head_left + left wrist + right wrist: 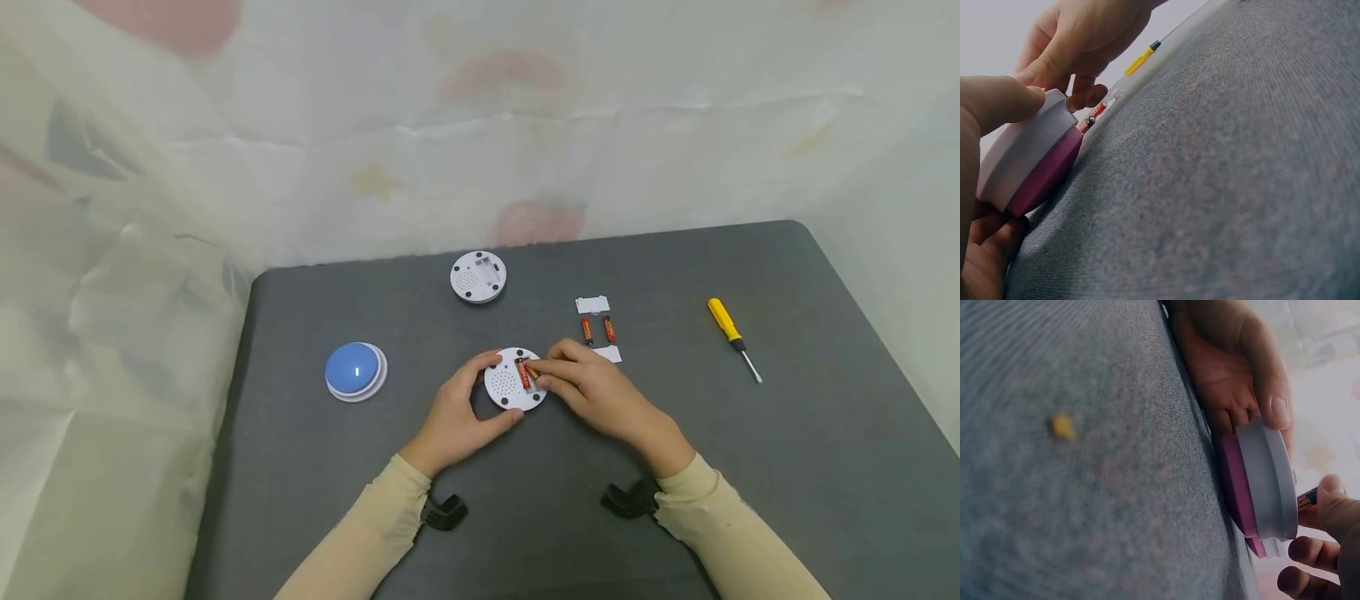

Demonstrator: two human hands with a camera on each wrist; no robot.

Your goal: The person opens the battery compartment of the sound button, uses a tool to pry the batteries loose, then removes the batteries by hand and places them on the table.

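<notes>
A round white push button with a purple dome lies dome down, its battery side facing up. My left hand grips it by the rim, thumb on the near side and fingers round the far side. One red AAA battery lies in its battery compartment. Between the thumb and fingertips of my right hand is a second battery, held slantwise at the compartment's right side. Whether its ends touch the contacts is hidden by the fingers.
Behind lies another upturned push button, its compartment uncovered. A blue-domed button sits at left. Right of my hands are two white battery covers and two loose batteries. A yellow-handled screwdriver lies farther right on the grey table.
</notes>
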